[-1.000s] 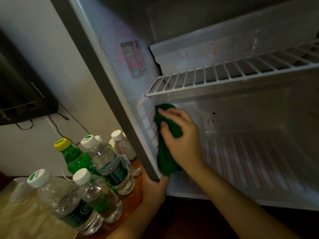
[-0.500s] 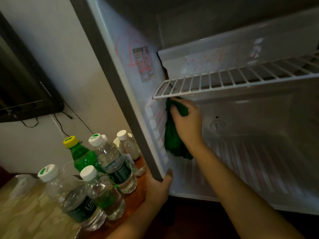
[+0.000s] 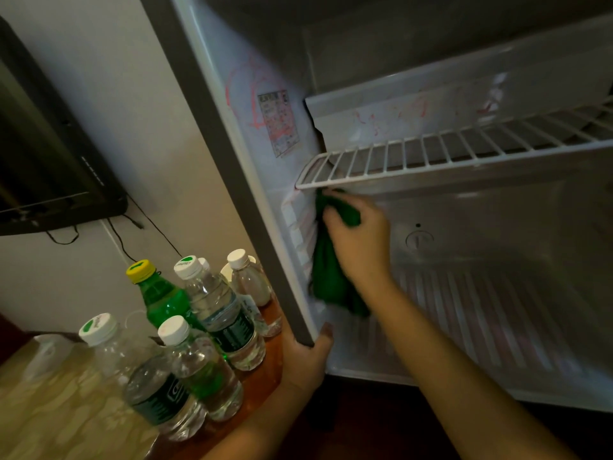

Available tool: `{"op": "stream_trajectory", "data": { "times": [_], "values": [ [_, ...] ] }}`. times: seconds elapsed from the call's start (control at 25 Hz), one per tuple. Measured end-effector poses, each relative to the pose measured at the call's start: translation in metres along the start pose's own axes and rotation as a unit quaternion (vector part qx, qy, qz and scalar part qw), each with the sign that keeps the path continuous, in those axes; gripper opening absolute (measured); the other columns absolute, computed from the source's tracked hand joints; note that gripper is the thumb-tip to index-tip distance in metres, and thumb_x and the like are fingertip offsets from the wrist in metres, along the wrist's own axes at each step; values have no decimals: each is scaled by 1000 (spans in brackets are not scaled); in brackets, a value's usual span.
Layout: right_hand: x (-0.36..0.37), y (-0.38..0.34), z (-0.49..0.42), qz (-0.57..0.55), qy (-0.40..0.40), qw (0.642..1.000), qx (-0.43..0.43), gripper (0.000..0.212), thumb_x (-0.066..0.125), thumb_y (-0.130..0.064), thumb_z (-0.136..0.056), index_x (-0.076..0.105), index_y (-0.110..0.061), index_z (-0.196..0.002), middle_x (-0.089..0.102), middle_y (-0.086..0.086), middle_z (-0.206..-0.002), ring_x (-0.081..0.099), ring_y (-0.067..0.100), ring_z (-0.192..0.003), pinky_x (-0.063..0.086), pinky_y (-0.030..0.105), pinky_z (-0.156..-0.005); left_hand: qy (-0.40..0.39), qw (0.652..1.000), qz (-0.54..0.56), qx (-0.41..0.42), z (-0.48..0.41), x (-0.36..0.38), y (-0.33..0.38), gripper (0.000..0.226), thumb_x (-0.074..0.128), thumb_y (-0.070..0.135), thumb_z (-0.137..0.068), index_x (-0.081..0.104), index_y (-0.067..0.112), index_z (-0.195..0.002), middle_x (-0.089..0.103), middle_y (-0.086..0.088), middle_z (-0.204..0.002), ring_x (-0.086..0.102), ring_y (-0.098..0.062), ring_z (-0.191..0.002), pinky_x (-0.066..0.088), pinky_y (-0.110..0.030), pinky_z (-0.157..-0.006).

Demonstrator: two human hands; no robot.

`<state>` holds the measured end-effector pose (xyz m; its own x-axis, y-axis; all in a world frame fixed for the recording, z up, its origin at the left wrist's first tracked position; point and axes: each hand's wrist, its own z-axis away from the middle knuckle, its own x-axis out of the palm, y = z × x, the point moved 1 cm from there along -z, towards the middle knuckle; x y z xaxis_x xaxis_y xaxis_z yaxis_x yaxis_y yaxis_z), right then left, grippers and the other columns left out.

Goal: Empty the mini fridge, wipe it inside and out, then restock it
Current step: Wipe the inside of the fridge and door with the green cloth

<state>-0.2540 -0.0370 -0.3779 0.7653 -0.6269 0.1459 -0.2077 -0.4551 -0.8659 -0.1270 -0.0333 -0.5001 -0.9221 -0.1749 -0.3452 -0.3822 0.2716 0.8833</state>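
The cloth (image 3: 331, 283) under the right hand (image 3: 360, 242) is soft, matt green fabric. Just above it, the shelf (image 3: 431, 161) is white-coated wire. Beyond, the fridge (image 3: 497, 293) interior looks like smooth, faintly glossy plastic. Left of the left hand (image 3: 305, 358), the bottles (image 3: 229, 313) are clear, shiny plastic on a polished reddish wood tabletop (image 3: 270, 370).

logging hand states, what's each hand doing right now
Left hand: grips the fridge edge.
Right hand: holds the cloth against the fridge wall.
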Motion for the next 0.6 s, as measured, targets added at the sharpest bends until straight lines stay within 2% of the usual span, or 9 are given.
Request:
{"op": "stream_trajectory", "data": {
  "times": [0.08,0.16,0.24,0.28,0.36,0.44,0.52,0.6],
  "values": [
    [0,-18,51,-32,-36,995,-82,28,62,-14,-83,68,-20,-109,61,-3,-106,60,4,-94,52,18,-81,-14,999,-27,28,-10,3,-21,76,59,60,-69,53,16,-130,56,-4,-133,45,-20,-130,33,-45,-110],
    [-2,-20,70,-32,-39,983,-177,27,60,-15,-82,69,-14,-108,59,-1,-103,58,4,-95,50,16,-82,-44,998,-45,-1,-18,3,-27,73,60,67,-70,55,20,-126,56,-4,-132,46,-21,-130,34,-44,-109],
    [-1,-8,53,12,-25,982,-189,27,59,-12,-84,69,-11,-110,59,1,-106,57,4,-98,48,16,-87,-82,995,-29,-53,-13,-1,-18,62,72,51,-70,53,24,-122,57,-6,-124,51,-22,-122,39,-40,-104],
    [-1,1,39,19,-12,989,-144,26,60,-11,-86,68,-11,-111,61,1,-108,57,4,-99,48,17,-89,-76,995,-31,-51,-10,0,-18,64,72,49,-72,52,20,-125,57,-6,-120,52,-21,-118,40,-37,-102],
    [-10,16,17,25,-17,999,-22,26,61,-9,-89,68,-18,-112,64,-3,-110,60,8,-101,49,27,-94,-30,999,-35,-20,-6,0,-17,87,62,68,-66,47,17,-134,56,-3,-126,50,-19,-118,37,-40,-106],
    [-26,20,26,-35,-82,991,103,26,62,-8,-89,69,-26,-106,68,-4,-110,63,17,-103,52,30,-93,-22,999,-21,-14,-7,2,-24,93,61,74,-62,40,26,-139,53,-1,-133,49,-20,-122,38,-44,-107],
    [-45,9,49,-160,-139,954,211,24,62,-8,-88,71,-25,-102,72,1,-106,67,21,-100,54,27,-85,-48,998,13,-33,-8,2,-22,89,69,74,-60,40,36,-135,54,2,-132,51,-20,-122,41,-46,-103],
    [-65,-3,70,-281,-147,896,312,25,61,-16,-86,68,-18,-110,71,8,-108,68,23,-98,56,29,-81,-80,994,55,-39,-6,-3,-13,85,69,77,-55,45,33,-124,54,3,-126,53,-20,-118,43,-40,-101]
  ]
}}
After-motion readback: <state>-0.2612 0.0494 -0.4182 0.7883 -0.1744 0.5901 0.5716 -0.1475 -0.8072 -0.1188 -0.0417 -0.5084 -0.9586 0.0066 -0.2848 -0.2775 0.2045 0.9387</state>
